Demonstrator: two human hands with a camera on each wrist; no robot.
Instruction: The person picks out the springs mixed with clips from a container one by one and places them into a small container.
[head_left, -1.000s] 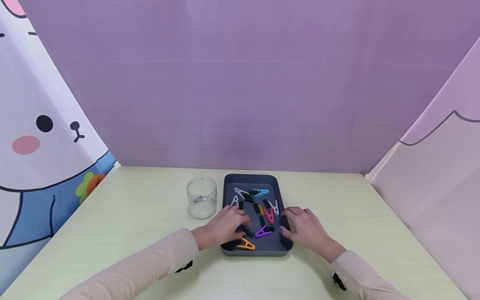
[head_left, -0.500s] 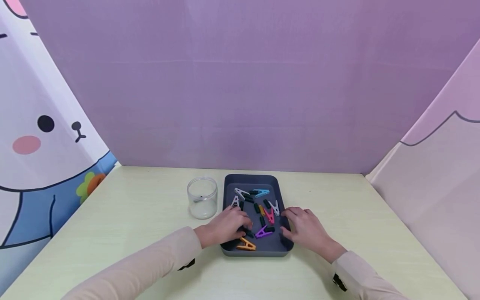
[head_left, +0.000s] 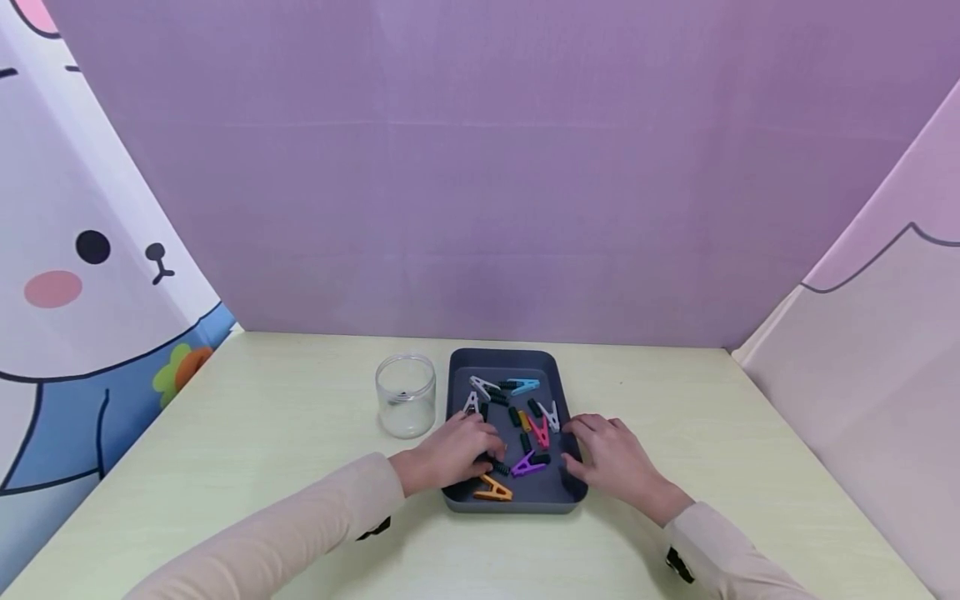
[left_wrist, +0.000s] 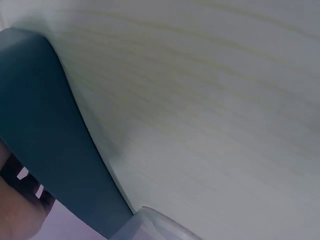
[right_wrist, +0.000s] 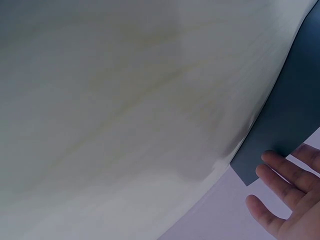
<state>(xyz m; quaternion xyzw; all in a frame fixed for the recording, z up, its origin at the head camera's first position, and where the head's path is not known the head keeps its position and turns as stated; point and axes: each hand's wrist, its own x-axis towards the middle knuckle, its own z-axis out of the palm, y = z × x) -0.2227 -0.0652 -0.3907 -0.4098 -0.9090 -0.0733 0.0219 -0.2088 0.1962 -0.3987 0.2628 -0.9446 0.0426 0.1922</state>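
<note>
My left hand (head_left: 452, 452) reaches over the left rim of a dark grey tray (head_left: 551, 497), its thumb and bent fingers down among the contents. Whether they pinch anything is hidden. Close to the thumb lie an orange clip (head_left: 492, 489) and a small dark ridged cylinder (head_left: 501, 468). My right hand (head_left: 618, 461) rests at the tray's right side, and in the right wrist view its loosely spread fingers (right_wrist: 280, 185) lie by the outer wall (right_wrist: 280, 115). Also in the tray are a purple clip (head_left: 528, 464), a pink clip (head_left: 539, 432) and a yellow cylinder (head_left: 524, 420).
Left of the tray stands a clear jar (head_left: 406, 397) with something small and dark inside. Farther back in the tray are a blue clip (head_left: 524, 385), several white clips and more dark cylinders. A purple backdrop (head_left: 480, 208) rises behind the table (head_left: 300, 400).
Both hands stay in nearly the same place. The head view has shifted very slightly; nothing in the tray has visibly been moved.
</note>
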